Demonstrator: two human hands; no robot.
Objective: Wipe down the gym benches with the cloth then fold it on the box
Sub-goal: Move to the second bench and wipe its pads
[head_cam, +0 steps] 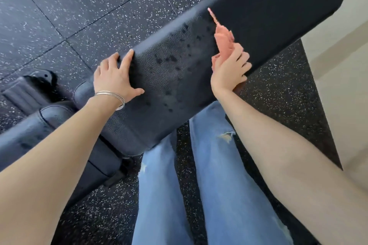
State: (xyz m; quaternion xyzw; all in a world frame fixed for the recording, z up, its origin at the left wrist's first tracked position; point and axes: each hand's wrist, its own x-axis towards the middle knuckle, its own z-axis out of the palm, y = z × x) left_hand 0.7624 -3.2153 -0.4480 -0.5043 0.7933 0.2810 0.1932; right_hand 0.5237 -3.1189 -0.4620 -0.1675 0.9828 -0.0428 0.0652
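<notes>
A long black padded gym bench [258, 12] runs from the lower left to the upper right, with dark wet spots across its middle. My left hand [114, 76] rests flat on the pad's far edge, fingers spread, holding nothing. My right hand [231, 67] is at the pad's near edge, closed around a bunched pink cloth [224, 37]. The cloth sticks up above my fist, and one thin corner of it points up over the pad.
A second black padded seat section [39, 125] and the bench's frame lie at the lower left. Black speckled rubber floor tiles [79, 6] surround the bench. A pale wall [350, 65] rises at the right. My legs in blue jeans [229, 185] stand right beside the bench.
</notes>
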